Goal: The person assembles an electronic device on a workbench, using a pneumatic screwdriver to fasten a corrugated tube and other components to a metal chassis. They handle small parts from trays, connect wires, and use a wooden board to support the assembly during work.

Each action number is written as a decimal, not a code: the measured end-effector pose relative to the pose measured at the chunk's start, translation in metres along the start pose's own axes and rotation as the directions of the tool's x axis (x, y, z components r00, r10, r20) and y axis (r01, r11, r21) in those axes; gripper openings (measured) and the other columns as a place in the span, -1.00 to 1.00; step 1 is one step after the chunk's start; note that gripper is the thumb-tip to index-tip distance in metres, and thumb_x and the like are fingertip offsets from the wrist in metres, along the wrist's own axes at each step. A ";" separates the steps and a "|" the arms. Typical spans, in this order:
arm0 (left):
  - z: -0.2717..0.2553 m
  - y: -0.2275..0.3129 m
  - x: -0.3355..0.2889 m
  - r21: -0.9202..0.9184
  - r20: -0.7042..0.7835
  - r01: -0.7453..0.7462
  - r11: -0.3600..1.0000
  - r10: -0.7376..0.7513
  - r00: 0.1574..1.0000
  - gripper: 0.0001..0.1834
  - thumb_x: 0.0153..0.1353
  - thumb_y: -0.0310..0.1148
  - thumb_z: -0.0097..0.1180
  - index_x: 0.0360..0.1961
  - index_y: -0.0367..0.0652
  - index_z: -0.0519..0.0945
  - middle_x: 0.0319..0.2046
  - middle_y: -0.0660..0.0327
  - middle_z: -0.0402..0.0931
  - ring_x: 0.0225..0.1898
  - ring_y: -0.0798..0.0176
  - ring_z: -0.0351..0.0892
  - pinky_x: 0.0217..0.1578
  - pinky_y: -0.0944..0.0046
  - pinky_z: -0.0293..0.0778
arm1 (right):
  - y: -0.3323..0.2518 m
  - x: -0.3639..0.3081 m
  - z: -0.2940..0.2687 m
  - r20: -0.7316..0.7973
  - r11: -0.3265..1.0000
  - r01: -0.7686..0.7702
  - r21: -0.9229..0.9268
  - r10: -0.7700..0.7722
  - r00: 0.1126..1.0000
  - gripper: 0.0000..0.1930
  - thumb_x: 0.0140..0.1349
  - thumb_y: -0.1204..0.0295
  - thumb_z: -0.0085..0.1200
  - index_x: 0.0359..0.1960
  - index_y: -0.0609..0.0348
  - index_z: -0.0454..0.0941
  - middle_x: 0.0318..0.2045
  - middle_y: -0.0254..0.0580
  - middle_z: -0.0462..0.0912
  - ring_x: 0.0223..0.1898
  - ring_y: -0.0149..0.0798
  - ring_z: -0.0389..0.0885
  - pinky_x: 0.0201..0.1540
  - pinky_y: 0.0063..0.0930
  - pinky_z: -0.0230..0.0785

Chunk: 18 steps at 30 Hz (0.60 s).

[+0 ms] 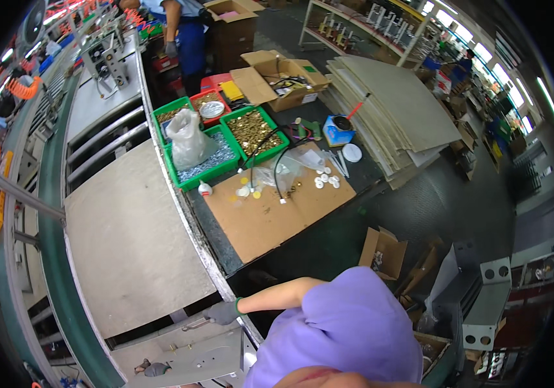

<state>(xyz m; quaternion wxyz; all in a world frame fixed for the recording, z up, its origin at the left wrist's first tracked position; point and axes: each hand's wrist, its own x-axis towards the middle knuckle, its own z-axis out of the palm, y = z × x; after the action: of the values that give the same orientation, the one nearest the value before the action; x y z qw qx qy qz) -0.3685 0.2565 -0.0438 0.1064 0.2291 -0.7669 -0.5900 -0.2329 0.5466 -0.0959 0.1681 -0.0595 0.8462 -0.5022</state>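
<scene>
My right hand (224,312), in a grey glove with a green cuff, is closed around a silver wrench (194,324) at the near edge of the conveyor. Below it lies a light grey sheet-metal panel (215,354) with a few holes. Over the panel's left part, my left hand (156,369), also gloved in grey, has its fingers closed at a small brownish metal part (141,366). The part's shape is too small to make out fully. Most of my left forearm is out of the picture.
A pale board (134,239) covers the rollers ahead. The side table bears a cardboard sheet (244,229), a green bin of brass parts (254,132), a green bin of screws (215,169) with a plastic bag (188,139), and white discs (325,178). Another person (189,39) stands beyond.
</scene>
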 end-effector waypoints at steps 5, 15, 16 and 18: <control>-0.012 -0.009 0.003 -0.076 0.004 -0.010 0.997 0.010 1.000 -0.67 0.29 -0.13 -0.18 -0.09 -0.12 0.38 -0.16 0.23 0.34 -0.11 0.24 0.34 -0.05 0.18 0.29 | 0.018 0.045 0.009 -0.115 0.959 0.098 -0.265 -0.133 0.984 -0.86 0.06 0.46 -0.10 -0.36 0.22 0.45 -0.46 0.04 0.54 -0.48 0.01 0.52 -0.45 -0.18 0.34; 0.054 0.009 0.015 -0.529 0.055 0.005 0.848 0.028 0.998 -0.77 0.27 -0.17 -0.09 -0.26 -0.10 0.45 -0.38 0.30 0.42 -0.29 0.31 0.43 -0.19 0.26 0.41 | 0.034 0.089 -0.038 -0.248 0.973 -0.227 0.040 0.230 0.941 -0.77 0.23 0.32 -0.19 -0.18 0.14 0.43 -0.37 0.10 0.59 -0.28 0.16 0.56 -0.20 -0.06 0.36; 0.055 0.009 0.018 -0.609 0.060 -0.003 0.794 0.050 0.997 -0.78 0.26 -0.18 -0.08 -0.28 -0.09 0.45 -0.40 0.31 0.43 -0.31 0.31 0.44 -0.21 0.27 0.42 | 0.018 0.091 -0.051 -0.079 0.918 -0.259 0.301 0.295 0.952 -0.75 0.23 0.28 -0.16 -0.17 0.14 0.44 -0.35 0.05 0.60 -0.25 0.09 0.56 -0.18 -0.11 0.36; 0.060 0.015 0.017 -0.760 0.139 0.061 0.647 0.071 0.988 -0.79 0.26 -0.18 -0.07 -0.31 -0.09 0.47 -0.44 0.33 0.45 -0.35 0.33 0.46 -0.24 0.29 0.44 | 0.033 0.096 -0.045 -0.050 0.934 -0.142 0.327 0.167 0.985 -0.73 0.23 0.27 -0.14 -0.17 0.15 0.45 -0.34 0.07 0.60 -0.21 0.04 0.56 -0.14 -0.18 0.35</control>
<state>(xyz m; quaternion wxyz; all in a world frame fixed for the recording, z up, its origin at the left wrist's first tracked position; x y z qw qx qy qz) -0.4130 0.3031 -0.0479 0.1339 0.1141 -0.4547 -0.8731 -0.3359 0.5744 -0.1265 0.1816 0.0549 0.7606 -0.6209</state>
